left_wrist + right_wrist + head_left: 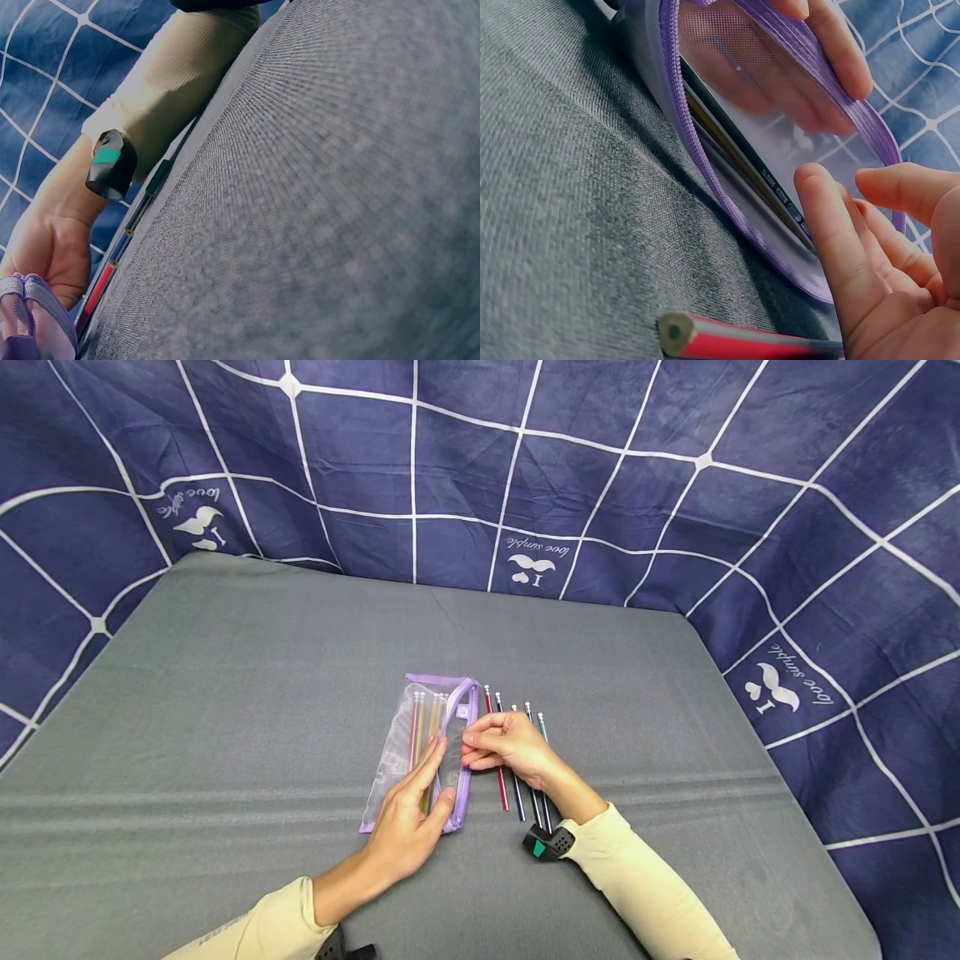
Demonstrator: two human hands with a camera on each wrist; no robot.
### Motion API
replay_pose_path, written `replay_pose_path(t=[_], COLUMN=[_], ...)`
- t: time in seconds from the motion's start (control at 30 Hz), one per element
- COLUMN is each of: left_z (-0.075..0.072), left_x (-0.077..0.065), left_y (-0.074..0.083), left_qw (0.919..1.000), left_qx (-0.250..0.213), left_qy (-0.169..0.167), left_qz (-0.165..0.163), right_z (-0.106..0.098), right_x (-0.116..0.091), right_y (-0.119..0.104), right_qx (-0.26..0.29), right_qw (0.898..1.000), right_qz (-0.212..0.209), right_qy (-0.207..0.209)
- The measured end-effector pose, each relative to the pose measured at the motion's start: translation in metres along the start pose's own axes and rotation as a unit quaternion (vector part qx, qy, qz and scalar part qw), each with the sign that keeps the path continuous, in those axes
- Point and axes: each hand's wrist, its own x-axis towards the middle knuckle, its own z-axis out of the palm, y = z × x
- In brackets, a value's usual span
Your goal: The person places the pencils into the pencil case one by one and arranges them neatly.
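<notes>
A place with blue cloth [465, 460] walls

The blue cloth has white lines and hangs behind and beside a big, flat gray top [300, 635]. It shows white hearts [521, 577], mustaches [532, 563] and the words "love simple" [537, 546]. It looks homey, but I can't tell if this is a home.

Soft, even light in the head view, dimmer wrist views, nearby grey cloth [375, 292] blurry.

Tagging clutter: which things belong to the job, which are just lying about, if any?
Likely in the job:
purple-trimmed pouch
pencils inside
loose pencils
left hand
right hand

Outside it (setting, gear):
blue cloth
grey surface
wrist devices
</notes>
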Motion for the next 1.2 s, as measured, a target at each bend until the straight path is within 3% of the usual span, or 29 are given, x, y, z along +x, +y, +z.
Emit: replay_pose_path(t=[0.73, 1.2], left_z=[0.000, 0.001], left_x=[0.000, 0.000], left_y=[0.001, 0.000], left_qw=[1.0000, 0.9998], left_qx=[-0.005, -0.015], left_qy=[0.001, 0.006], left_qz=[0.005, 0.015], right_z=[-0.010, -0.031], right_x=[-0.003, -0.006], right_y=[-0.009, -0.017], right_qx=[-0.019, -0.009], right_qw=[0.999, 0.996], right_qz=[-0.013, -0.033], right_qy=[0.041, 0.081])
